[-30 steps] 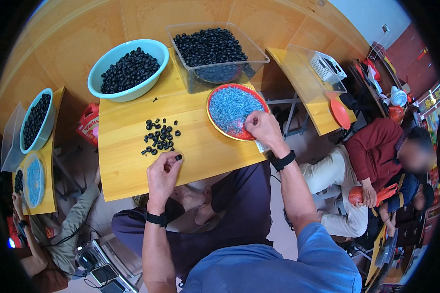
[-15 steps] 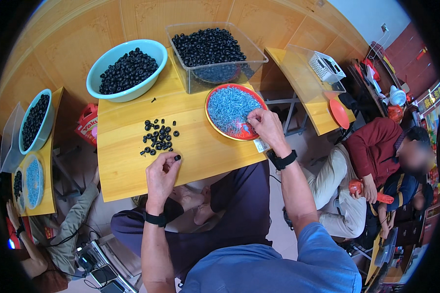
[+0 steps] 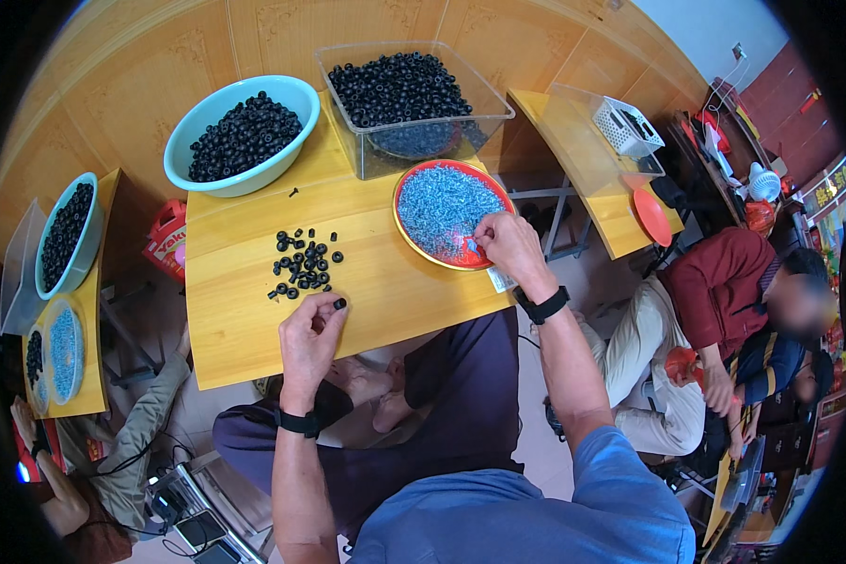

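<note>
My left hand [image 3: 310, 336] is closed at the near edge of the yellow table, pinching a small black cylindrical part [image 3: 339, 304] between thumb and fingertips. Just beyond it lies a loose cluster of small black ring-shaped parts [image 3: 305, 263]. My right hand [image 3: 513, 248] reaches over the near right rim of a round red tray [image 3: 501, 179] with a gold edge. In the tray is a heap of tiny silvery-blue metal pieces [image 3: 446, 205], too small to name surely. The right thumb and fingertips are pinched together at the heap; what they hold is too small to make out.
A pale blue basin [image 3: 177, 160] and a clear plastic bin [image 3: 371, 167], both full of black parts, stand at the table's back. One dark screw-like piece [image 3: 293, 192] lies alone. Side tables flank mine, and other people sit left and right.
My hands have hardly moved; the right fingertips stay at the heap in the red tray. At the right, a seated person's hands have shifted around a red object.
</note>
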Demonstrator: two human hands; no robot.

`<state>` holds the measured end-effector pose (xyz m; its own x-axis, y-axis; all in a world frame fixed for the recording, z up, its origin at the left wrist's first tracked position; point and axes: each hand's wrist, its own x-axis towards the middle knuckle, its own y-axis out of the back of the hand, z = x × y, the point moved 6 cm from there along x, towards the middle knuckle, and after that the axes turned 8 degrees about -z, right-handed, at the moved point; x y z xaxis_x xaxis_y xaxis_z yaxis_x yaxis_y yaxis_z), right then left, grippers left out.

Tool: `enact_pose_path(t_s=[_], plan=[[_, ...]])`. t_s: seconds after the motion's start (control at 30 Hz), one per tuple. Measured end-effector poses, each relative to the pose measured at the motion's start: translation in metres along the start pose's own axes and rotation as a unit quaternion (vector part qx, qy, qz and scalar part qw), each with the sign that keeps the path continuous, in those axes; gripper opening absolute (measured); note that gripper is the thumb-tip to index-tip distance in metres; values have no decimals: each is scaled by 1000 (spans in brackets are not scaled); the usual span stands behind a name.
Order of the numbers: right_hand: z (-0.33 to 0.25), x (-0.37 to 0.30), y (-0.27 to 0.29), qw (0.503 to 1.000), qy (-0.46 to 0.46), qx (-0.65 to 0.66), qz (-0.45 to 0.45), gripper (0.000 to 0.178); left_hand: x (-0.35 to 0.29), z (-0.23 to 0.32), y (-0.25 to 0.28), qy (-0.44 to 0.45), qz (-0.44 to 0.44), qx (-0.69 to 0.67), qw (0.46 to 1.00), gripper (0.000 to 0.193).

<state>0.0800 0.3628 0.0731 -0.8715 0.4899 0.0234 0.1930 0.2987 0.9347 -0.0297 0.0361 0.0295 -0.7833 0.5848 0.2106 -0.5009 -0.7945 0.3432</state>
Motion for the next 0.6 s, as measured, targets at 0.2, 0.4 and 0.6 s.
enact_pose_path(t_s=[0.2, 0.4, 0.6], plan=[[-13, -3, -7, 995, 77, -55, -16, 10, 0, 0, -1, 0, 2, -2, 1000, 15], [-20, -4, -8, 995, 48, -65, -54, 11, -1, 0, 1, -2, 2, 3, 1000, 16], [-23, -14, 12, 991, 31, 124, 41, 12, 0, 0, -1, 0, 0, 12, 1000, 16]])
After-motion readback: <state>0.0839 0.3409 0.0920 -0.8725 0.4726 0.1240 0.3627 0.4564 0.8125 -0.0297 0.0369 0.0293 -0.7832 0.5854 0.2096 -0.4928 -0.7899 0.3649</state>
